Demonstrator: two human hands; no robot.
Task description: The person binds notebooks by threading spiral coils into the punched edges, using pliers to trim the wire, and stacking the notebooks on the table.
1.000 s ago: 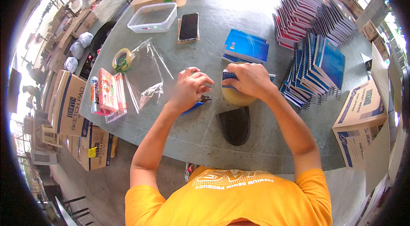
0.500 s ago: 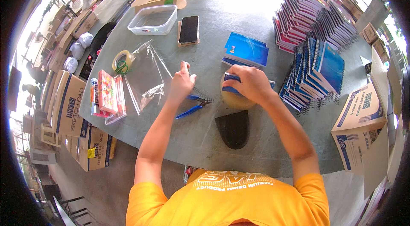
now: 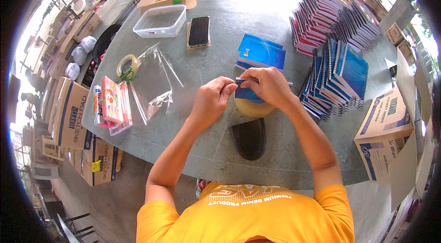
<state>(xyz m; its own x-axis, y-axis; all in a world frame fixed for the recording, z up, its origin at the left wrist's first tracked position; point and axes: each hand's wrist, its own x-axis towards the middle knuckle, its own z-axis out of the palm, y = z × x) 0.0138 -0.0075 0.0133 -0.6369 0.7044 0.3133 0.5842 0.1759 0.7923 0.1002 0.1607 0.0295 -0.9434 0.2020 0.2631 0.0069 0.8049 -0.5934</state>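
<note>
My right hand (image 3: 271, 84) holds a small blue notebook (image 3: 250, 94), its fingers bent over the top edge. Beneath that notebook is a wide tan roll, apparently tape (image 3: 257, 109), lying on the table. My left hand (image 3: 213, 98) has thumb and forefinger pinched at the notebook's left corner, close to the right fingertips; what it pinches is too small to make out. Just beyond my right hand lie a few blue notebooks (image 3: 262, 52). Nearer me rests a dark, rounded pad shaped like a shoe sole (image 3: 250, 139).
Rows of blue spiral notebooks (image 3: 335, 78) and red ones (image 3: 314, 18) stand at the right, beside an open carton (image 3: 383, 137). Leftward are a phone (image 3: 199, 31), a clear plastic tub (image 3: 161, 22), plastic film (image 3: 158, 78), a tape roll (image 3: 124, 66), green scissors (image 3: 127, 74) and a red packet (image 3: 112, 100).
My left hand has moved right and away from me, its fingers closing at the notebook's corner. The blue-handled pliers and wire coil seen beside it before are out of sight now.
</note>
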